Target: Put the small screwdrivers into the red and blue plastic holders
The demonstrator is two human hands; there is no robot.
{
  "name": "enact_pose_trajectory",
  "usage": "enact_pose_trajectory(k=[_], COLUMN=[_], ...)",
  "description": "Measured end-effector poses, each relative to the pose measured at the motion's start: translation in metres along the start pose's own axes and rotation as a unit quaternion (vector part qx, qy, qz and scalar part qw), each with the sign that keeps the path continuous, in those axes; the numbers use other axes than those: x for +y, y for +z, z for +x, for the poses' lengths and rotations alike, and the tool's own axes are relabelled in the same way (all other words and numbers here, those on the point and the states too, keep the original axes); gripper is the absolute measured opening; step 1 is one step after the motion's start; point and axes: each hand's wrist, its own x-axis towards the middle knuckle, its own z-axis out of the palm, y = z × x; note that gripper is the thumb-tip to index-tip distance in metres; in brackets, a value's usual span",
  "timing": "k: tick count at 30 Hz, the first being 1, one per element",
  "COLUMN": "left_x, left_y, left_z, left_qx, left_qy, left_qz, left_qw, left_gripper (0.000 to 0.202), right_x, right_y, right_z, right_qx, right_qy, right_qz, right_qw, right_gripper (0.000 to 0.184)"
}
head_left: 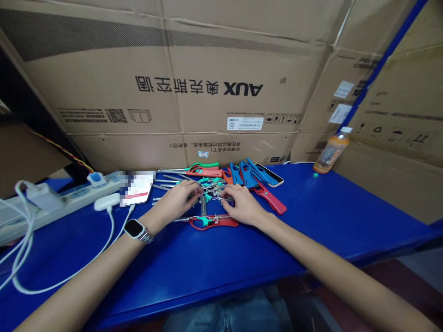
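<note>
Both my hands rest on a pile of small parts on the blue table (214,258). My left hand (180,200), with a smartwatch on its wrist, has its fingers curled into a tangle of thin wires and teal pieces (209,190). My right hand (242,204) pinches the same tangle from the right. What each hand's fingers grip is too small to name. Just in front of my hands lies a red handle shell with a teal trigger (212,222). Blue handle shells (249,174), red shells (272,199) and metal rods (166,182) lie behind.
Large cardboard boxes (194,92) wall off the back. At the left are a power strip (62,196), a white charger with cables (106,201) and a phone (136,189). A second phone (273,177) lies by the blue shells. An orange drink bottle (332,152) stands at the right.
</note>
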Motion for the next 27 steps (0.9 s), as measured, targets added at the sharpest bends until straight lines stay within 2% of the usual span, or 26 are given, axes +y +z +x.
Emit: enact_pose_trajectory(k=[3, 6, 10, 14, 17, 22, 27], left_x=[-0.008, -0.019, -0.034, -0.039, -0.037, -0.036, -0.039], left_y=[0.000, 0.002, 0.006, 0.005, 0.004, 0.004, 0.001], left_z=[0.009, 0.010, -0.004, -0.015, -0.017, -0.016, -0.016], left_qx=[-0.002, 0.041, 0.083, 0.064, 0.053, 0.037, 0.059], left_qy=[-0.013, -0.033, -0.070, -0.092, -0.091, -0.099, -0.113], left_qz=[0.015, 0.000, -0.016, -0.034, -0.043, -0.029, -0.010], left_qw=[1.000, 0.999, 0.994, 0.993, 0.994, 0.994, 0.992], left_gripper=[0.020, 0.021, 0.020, 0.021, 0.019, 0.018, 0.019], right_x=[0.000, 0.002, 0.008, 0.015, 0.018, 0.023, 0.036], right_y=[0.001, 0.001, 0.004, 0.015, 0.025, 0.028, 0.010], right_z=[0.005, 0.021, 0.064, 0.114, 0.136, 0.139, 0.137], right_qx=[-0.008, 0.002, 0.000, -0.051, -0.066, -0.066, -0.009], right_qy=[0.005, 0.009, 0.019, 0.044, 0.056, 0.041, 0.029], right_qz=[0.002, -0.023, -0.113, -0.146, -0.150, -0.134, -0.088], right_qw=[1.000, 1.000, 0.993, 0.987, 0.985, 0.988, 0.996], right_gripper=[0.006, 0.009, 0.023, 0.032, 0.032, 0.020, 0.021])
